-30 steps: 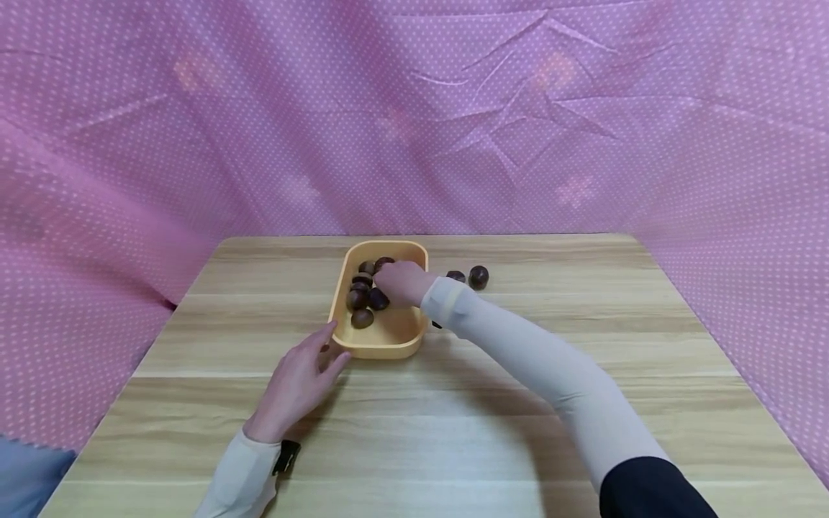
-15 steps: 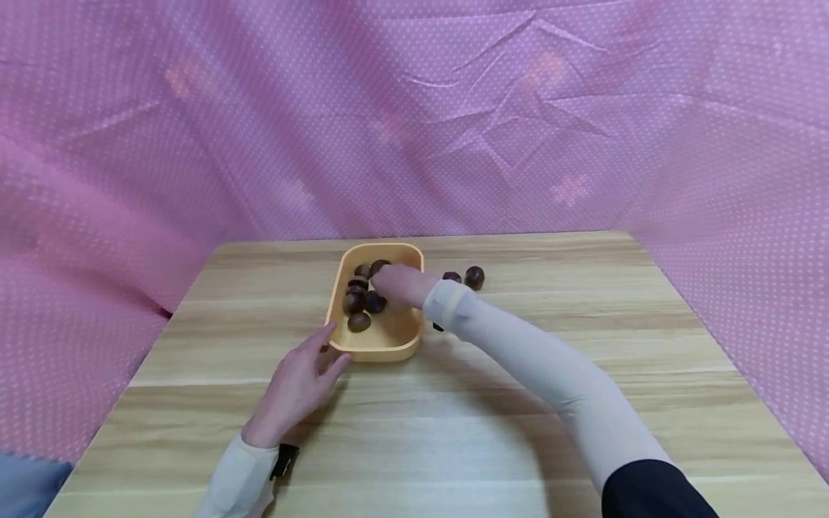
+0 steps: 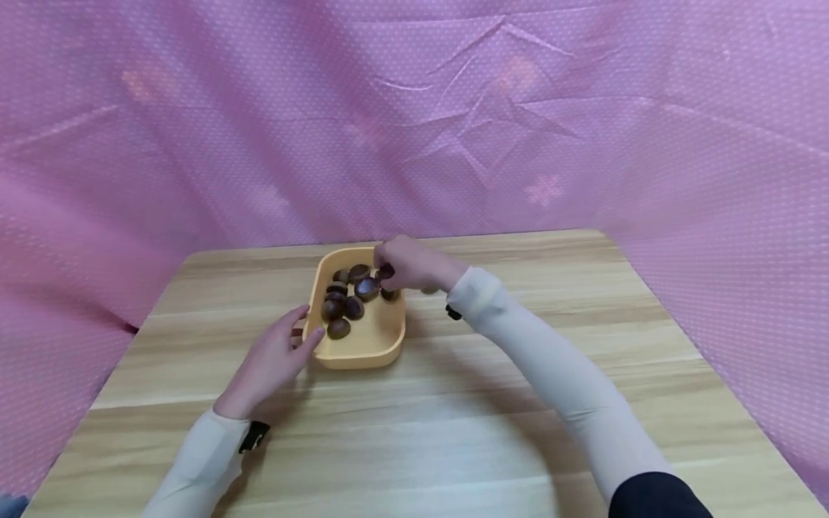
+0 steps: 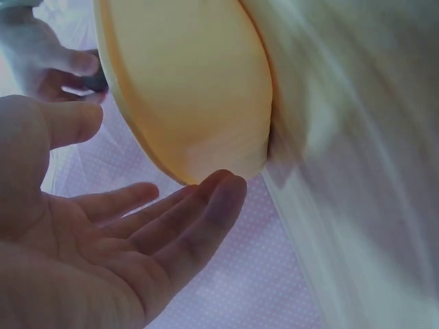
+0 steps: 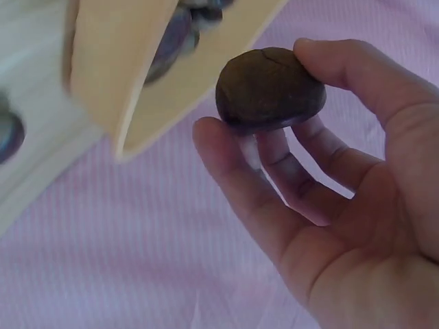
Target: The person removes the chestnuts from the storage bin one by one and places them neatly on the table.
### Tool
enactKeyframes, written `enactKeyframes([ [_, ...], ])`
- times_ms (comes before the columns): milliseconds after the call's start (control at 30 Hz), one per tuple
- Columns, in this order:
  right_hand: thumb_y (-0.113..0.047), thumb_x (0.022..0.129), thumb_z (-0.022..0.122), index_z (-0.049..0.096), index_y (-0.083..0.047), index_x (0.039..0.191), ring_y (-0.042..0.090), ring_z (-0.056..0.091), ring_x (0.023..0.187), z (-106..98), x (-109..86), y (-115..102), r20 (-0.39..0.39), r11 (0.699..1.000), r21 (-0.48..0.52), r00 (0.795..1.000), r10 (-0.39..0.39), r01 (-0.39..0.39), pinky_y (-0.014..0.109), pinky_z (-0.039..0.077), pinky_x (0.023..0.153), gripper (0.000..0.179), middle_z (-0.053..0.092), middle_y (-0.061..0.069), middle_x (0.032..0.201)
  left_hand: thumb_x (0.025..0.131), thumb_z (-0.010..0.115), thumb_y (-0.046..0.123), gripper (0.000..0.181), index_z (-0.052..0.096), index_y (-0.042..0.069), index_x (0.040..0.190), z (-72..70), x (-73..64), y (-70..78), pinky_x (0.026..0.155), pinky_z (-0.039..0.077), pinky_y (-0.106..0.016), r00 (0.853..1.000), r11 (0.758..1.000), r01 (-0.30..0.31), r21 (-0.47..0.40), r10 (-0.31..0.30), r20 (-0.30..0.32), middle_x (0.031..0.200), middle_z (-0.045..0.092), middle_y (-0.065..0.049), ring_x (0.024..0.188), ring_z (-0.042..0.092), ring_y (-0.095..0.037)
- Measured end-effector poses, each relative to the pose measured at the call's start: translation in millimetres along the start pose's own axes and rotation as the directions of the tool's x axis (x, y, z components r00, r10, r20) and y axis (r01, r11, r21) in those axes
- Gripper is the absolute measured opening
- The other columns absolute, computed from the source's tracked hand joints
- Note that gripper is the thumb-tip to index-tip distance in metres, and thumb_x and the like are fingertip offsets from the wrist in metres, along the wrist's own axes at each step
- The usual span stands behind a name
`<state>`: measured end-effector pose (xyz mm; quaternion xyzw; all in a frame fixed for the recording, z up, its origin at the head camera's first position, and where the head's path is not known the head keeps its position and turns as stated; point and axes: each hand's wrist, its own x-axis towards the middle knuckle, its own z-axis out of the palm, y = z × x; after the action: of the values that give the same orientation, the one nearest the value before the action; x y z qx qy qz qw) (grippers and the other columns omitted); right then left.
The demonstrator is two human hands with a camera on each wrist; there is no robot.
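In the head view a yellow tray (image 3: 355,361) holds several dark brown chestnuts (image 3: 339,329), mostly along its left side and far end. Over the tray's far right rim, my right hand (image 3: 414,263) pinches one chestnut (image 5: 269,90) between thumb and fingertips; the right wrist view shows its rounded brown side, raised beside the tray wall. My left hand (image 3: 268,363) is at the tray's near left corner, fingers extended and fingertips against the outer wall (image 4: 226,154). On the table just right of the tray, another chestnut (image 3: 429,290) peeks out from under my right wrist.
The tray stands on a light wood-grain table (image 3: 414,439). Behind and beside the table hangs a pink dotted cloth (image 3: 414,129). My right forearm (image 3: 550,367) crosses over the table's right half.
My right hand has risen out of the tray's middle to its far right rim, and a chestnut now shows in its fingers. My left hand stays at the tray's corner. The head view has shifted slightly.
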<state>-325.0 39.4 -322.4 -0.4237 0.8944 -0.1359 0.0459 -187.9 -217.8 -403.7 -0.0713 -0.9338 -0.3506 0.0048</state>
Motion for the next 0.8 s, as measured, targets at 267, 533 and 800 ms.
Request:
enactKeyframes([
  [267, -0.011, 0.087, 0.076, 0.070, -0.003, 0.108, 0.026, 0.063, 0.096, -40, -44.0, 38, -0.135, 0.996, 0.000, 0.987, 0.088, -0.089, 0.037, 0.054, 0.090, 0.024, 0.067, 0.011, 0.105, 0.107, 0.055, 0.026, 0.059, 0.038, -0.007, 0.153, -10.2, 7.6, -2.2, 0.084, 0.062, -0.046, 0.998, 0.998, -0.062, 0.017, 0.063, -0.005, 0.146, 0.051, -0.032, 0.111, 0.069, -0.042],
  [533, -0.010, 0.084, 0.075, 0.070, -0.002, 0.107, 0.032, 0.066, 0.100, -45, -77.6, 92, -0.175, 0.982, 0.018, 0.966, 0.189, -0.188, 0.044, 0.054, 0.094, 0.024, 0.071, 0.014, 0.104, 0.105, 0.058, 0.016, 0.056, 0.040, -0.012, 0.149, -8.7, 11.2, -5.3, 0.078, 0.063, -0.039, 0.998, 0.998, -0.060, -0.004, 0.060, 0.013, 0.141, 0.053, -0.036, 0.107, 0.070, -0.042],
  [800, -0.008, 0.084, 0.077, 0.069, 0.000, 0.115, 0.034, 0.065, 0.105, -9, -85.8, 140, -0.060, 0.959, 0.053, 0.958, 0.280, -0.277, 0.049, 0.051, 0.098, 0.033, 0.071, 0.016, 0.110, 0.103, 0.060, 0.015, 0.057, 0.040, -0.015, 0.147, -0.5, 12.3, -6.2, 0.077, 0.063, -0.037, 0.998, 0.998, -0.057, -0.003, 0.057, 0.029, 0.139, 0.053, -0.038, 0.104, 0.070, -0.041],
])
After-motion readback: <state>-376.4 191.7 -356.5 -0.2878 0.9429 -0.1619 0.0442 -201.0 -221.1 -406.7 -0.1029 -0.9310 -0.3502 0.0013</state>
